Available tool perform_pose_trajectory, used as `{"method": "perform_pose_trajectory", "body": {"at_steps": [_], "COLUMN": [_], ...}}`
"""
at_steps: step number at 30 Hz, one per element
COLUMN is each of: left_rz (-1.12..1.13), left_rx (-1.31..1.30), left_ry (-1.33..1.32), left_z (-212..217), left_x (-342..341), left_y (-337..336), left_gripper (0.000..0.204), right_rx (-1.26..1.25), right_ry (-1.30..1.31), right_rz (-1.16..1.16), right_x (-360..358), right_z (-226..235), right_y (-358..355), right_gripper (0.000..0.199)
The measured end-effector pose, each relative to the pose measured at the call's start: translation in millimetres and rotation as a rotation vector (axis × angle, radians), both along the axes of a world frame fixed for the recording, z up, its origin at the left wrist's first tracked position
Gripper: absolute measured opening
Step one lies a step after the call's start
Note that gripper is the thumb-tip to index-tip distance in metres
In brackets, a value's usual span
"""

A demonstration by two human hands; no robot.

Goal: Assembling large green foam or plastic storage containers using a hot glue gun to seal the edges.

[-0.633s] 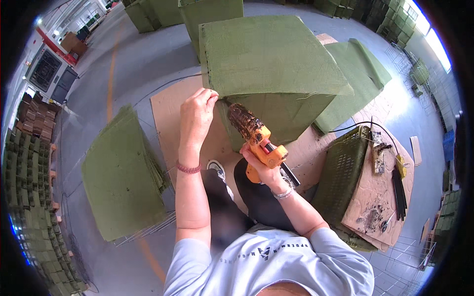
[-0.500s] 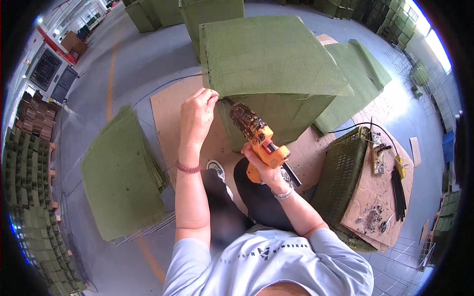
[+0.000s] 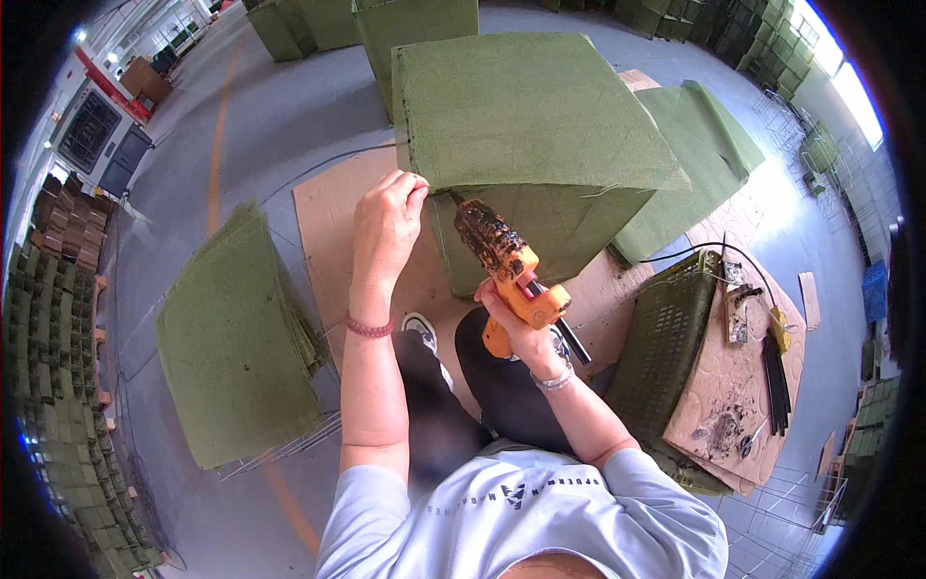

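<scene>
In front of me stands a box covered in green woven fabric (image 3: 531, 111). Thumb and fingers of my left hand (image 3: 388, 222) pinch the near left corner of its top panel's edge. My right hand (image 3: 521, 323) is wrapped around the handle of an orange glue gun (image 3: 535, 301), with a black stick protruding from its back end. Dark, crusted residue coats the gun's front half. Its nozzle points up and left, close to the panel's edge, just right of my left fingertips. Whether the tip touches the fabric I cannot tell.
Cardboard (image 3: 328, 207) lies under the box. Green fabric panels (image 3: 236, 338) are stacked at left; another green piece (image 3: 690, 164) lies at right. An upturned green crate (image 3: 666, 338) carries a stained board (image 3: 709, 396) with black sticks (image 3: 775, 386), scissors (image 3: 752, 442) and a yellow plug block (image 3: 780, 328).
The glue gun has shifted slightly right and down, so its nozzle sits a little farther from my left fingertips. My left hand keeps its pinch at the corner.
</scene>
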State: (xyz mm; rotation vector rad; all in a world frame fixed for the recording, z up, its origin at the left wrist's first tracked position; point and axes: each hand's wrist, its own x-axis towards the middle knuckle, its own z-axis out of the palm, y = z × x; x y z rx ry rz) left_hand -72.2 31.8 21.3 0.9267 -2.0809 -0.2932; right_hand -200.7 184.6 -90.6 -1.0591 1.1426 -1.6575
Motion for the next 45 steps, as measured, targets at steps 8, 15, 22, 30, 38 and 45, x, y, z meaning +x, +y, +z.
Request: {"method": "perform_pose_trajectory", "body": {"at_steps": [8,15,22,30,38,45], "left_rz": [-0.004,0.04,0.034,0.089,0.081,0.088], "left_rx": [-0.023,-0.105,-0.187,-0.136,-0.066,-0.139], "left_ry": [0.003,-0.061,-0.071,-0.009,0.012,0.001], "left_z": [-1.7,1.4,3.5,-1.8,-3.4,-1.6], "left_x": [-0.9,-1.3,-17.6,-28.2,-27.8,-27.2], "left_y": [-0.4,2.9,11.0,8.0,6.7,5.2], "left_gripper": [0.007,0.007,0.006,0.007,0.006,0.008], "right_rx": [0.059,0.05,0.018,0.014,0.103,0.043], "right_ry": [0.061,-0.076,-0.063,-0.11,-0.06,-0.155], "right_rz": [0.036,-0.027,-0.065,-0.053,-0.01,-0.059], "right_x": [11.4,5.1,-2.1,-7.0,3.5,-2.8], "right_z": [1.1,7.0,2.3,5.7,0.8,1.0], "right_y": [-5.3,1.8,3.2,7.2,0.9,5.6], "right_gripper": [0.018,0.017,0.018,0.017,0.02,0.018]}}
